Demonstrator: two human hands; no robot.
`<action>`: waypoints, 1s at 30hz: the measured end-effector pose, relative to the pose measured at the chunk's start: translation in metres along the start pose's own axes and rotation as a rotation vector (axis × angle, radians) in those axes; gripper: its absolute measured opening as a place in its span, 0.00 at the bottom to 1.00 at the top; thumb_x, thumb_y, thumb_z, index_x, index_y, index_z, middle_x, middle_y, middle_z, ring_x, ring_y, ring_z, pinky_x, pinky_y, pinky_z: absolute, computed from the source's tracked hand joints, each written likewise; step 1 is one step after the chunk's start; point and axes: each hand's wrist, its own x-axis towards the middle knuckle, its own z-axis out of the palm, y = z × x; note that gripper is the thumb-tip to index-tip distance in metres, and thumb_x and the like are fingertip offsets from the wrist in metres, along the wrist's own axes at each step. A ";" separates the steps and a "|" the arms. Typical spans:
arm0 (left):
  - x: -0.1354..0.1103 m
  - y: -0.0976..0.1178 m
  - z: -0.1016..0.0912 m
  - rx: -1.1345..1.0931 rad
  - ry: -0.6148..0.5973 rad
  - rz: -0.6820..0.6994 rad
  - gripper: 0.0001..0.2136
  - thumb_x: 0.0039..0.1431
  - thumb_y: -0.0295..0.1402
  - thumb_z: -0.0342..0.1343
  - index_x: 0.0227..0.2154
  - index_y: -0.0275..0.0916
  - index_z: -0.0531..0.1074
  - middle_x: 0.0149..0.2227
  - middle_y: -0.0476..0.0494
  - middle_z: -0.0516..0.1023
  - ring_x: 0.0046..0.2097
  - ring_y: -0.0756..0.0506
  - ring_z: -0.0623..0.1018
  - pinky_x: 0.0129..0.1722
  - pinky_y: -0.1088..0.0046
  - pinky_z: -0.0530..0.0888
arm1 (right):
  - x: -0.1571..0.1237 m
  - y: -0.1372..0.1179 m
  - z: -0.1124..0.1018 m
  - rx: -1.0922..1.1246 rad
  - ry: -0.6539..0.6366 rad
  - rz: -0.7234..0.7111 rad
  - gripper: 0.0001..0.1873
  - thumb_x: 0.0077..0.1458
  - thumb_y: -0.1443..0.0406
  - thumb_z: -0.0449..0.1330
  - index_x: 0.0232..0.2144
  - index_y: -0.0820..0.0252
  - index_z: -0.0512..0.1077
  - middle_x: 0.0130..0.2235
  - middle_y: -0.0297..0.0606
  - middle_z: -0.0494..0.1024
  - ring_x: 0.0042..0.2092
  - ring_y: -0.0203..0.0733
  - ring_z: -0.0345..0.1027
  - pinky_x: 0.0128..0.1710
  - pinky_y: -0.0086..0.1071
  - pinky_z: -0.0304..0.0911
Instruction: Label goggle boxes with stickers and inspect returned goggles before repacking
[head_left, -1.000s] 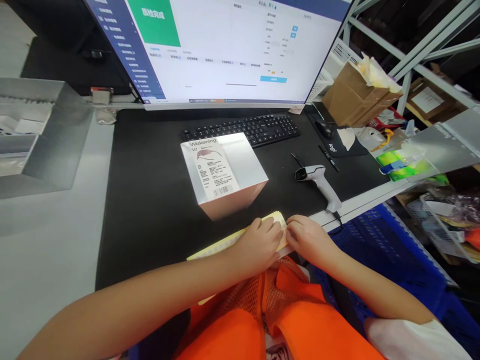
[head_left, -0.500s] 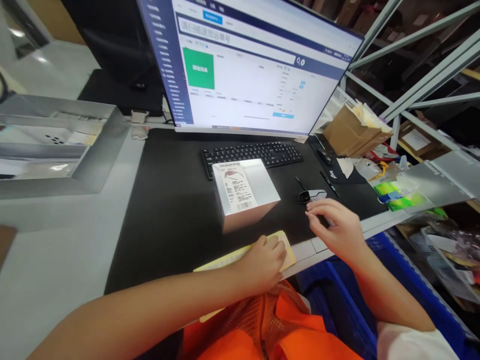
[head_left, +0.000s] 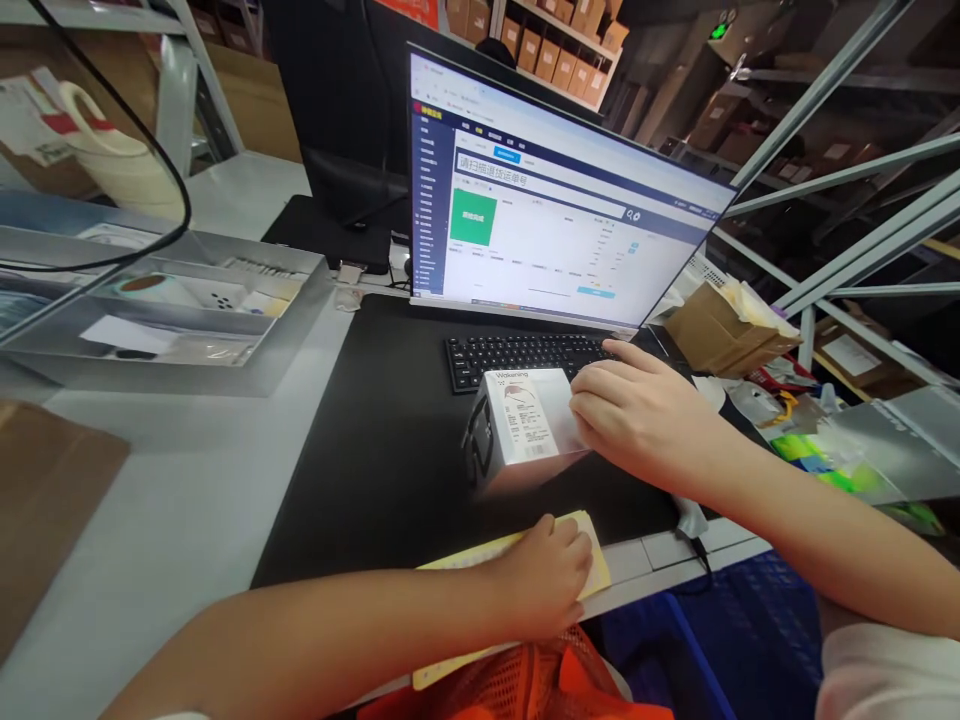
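A white box (head_left: pixel 556 408) printed "Wakening", with a label on its top, stands on the black desk mat in front of the keyboard (head_left: pixel 517 352). My right hand (head_left: pixel 637 410) is at the box's right end, fingers bent over its edge and the index finger stretched toward the keyboard; the thumb is hidden. Below the box, my left hand (head_left: pixel 551 570) rests with curled fingers on a yellow-backed label sheet (head_left: pixel 596 572) at the desk's front edge. A pale handled device (head_left: pixel 690 520) with a cable, probably a scanner, lies partly under my right forearm.
A monitor (head_left: pixel 555 230) stands behind the keyboard. On the left is a grey tray (head_left: pixel 300 300) of papers and tape; a brown carton (head_left: pixel 52 500) lies nearer. At right are an open cardboard box (head_left: pixel 720 325) and bagged items. A blue crate (head_left: pixel 757 620) sits below the desk edge.
My right hand has moved left and forward from beside the dark-and-pale device to the box's right end. My left hand stays on the label sheet. The view has turned leftward and up.
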 end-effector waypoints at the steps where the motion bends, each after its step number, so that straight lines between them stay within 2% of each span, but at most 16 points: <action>1: 0.000 0.000 0.000 0.004 0.002 -0.003 0.21 0.65 0.46 0.55 0.47 0.31 0.74 0.44 0.37 0.71 0.48 0.38 0.68 0.39 0.60 0.63 | 0.002 0.001 0.000 -0.009 -0.028 -0.010 0.13 0.65 0.69 0.53 0.28 0.56 0.71 0.35 0.39 0.76 0.39 0.43 0.71 0.60 0.50 0.62; 7: -0.001 0.000 0.003 0.033 0.028 -0.006 0.20 0.64 0.47 0.55 0.45 0.31 0.74 0.42 0.38 0.71 0.46 0.38 0.68 0.37 0.61 0.63 | 0.013 0.002 0.000 0.122 -0.131 -0.029 0.15 0.64 0.71 0.53 0.26 0.57 0.72 0.31 0.39 0.75 0.36 0.45 0.70 0.59 0.52 0.62; 11: -0.001 -0.001 0.005 0.038 0.028 0.001 0.20 0.64 0.47 0.55 0.43 0.32 0.75 0.41 0.37 0.72 0.45 0.39 0.68 0.36 0.61 0.63 | 0.012 0.003 -0.003 0.237 -0.151 -0.032 0.15 0.63 0.71 0.53 0.27 0.58 0.75 0.35 0.41 0.79 0.38 0.44 0.74 0.60 0.52 0.62; 13: -0.001 -0.001 0.005 0.035 0.024 0.001 0.20 0.64 0.47 0.55 0.43 0.31 0.75 0.42 0.37 0.72 0.46 0.39 0.68 0.36 0.61 0.64 | 0.006 0.002 -0.005 0.308 -0.127 0.002 0.14 0.64 0.70 0.54 0.31 0.58 0.78 0.38 0.41 0.81 0.41 0.45 0.76 0.60 0.51 0.63; 16: -0.001 -0.001 0.006 0.024 0.029 -0.002 0.21 0.64 0.48 0.55 0.44 0.31 0.75 0.42 0.37 0.73 0.47 0.38 0.69 0.38 0.60 0.65 | -0.012 -0.005 -0.002 0.404 -0.059 0.105 0.12 0.64 0.65 0.57 0.46 0.60 0.78 0.50 0.47 0.80 0.52 0.50 0.75 0.58 0.49 0.68; 19: -0.001 -0.001 0.007 0.022 0.032 -0.005 0.21 0.64 0.48 0.55 0.44 0.31 0.75 0.42 0.38 0.73 0.47 0.38 0.69 0.39 0.60 0.65 | -0.031 -0.016 0.014 0.469 -0.016 0.190 0.30 0.63 0.57 0.61 0.63 0.63 0.66 0.65 0.54 0.67 0.65 0.57 0.63 0.61 0.52 0.67; 21: -0.002 -0.001 0.008 0.026 0.038 -0.005 0.21 0.65 0.48 0.55 0.44 0.31 0.75 0.42 0.38 0.73 0.47 0.38 0.69 0.40 0.60 0.65 | -0.040 -0.025 0.031 0.507 0.028 0.229 0.37 0.62 0.56 0.62 0.68 0.62 0.58 0.69 0.56 0.60 0.68 0.59 0.57 0.64 0.55 0.64; 23: -0.002 -0.001 0.008 0.026 0.037 -0.010 0.22 0.65 0.48 0.54 0.45 0.31 0.74 0.42 0.38 0.73 0.48 0.38 0.69 0.40 0.60 0.66 | -0.044 -0.034 0.049 0.553 0.120 0.284 0.36 0.63 0.58 0.61 0.69 0.59 0.56 0.69 0.55 0.59 0.69 0.58 0.57 0.64 0.55 0.63; 26: -0.003 -0.001 0.006 0.026 0.008 -0.024 0.22 0.65 0.49 0.54 0.46 0.32 0.74 0.44 0.37 0.73 0.48 0.38 0.69 0.41 0.60 0.66 | -0.044 -0.045 0.070 0.599 0.300 0.342 0.32 0.64 0.61 0.61 0.67 0.55 0.60 0.66 0.53 0.65 0.66 0.55 0.62 0.63 0.52 0.66; 30: -0.005 -0.004 0.004 0.028 -0.020 -0.024 0.24 0.66 0.49 0.52 0.52 0.33 0.72 0.48 0.35 0.74 0.51 0.37 0.70 0.43 0.60 0.67 | -0.043 -0.053 0.084 0.646 0.473 0.382 0.25 0.62 0.62 0.63 0.61 0.54 0.65 0.62 0.52 0.71 0.63 0.53 0.68 0.60 0.50 0.69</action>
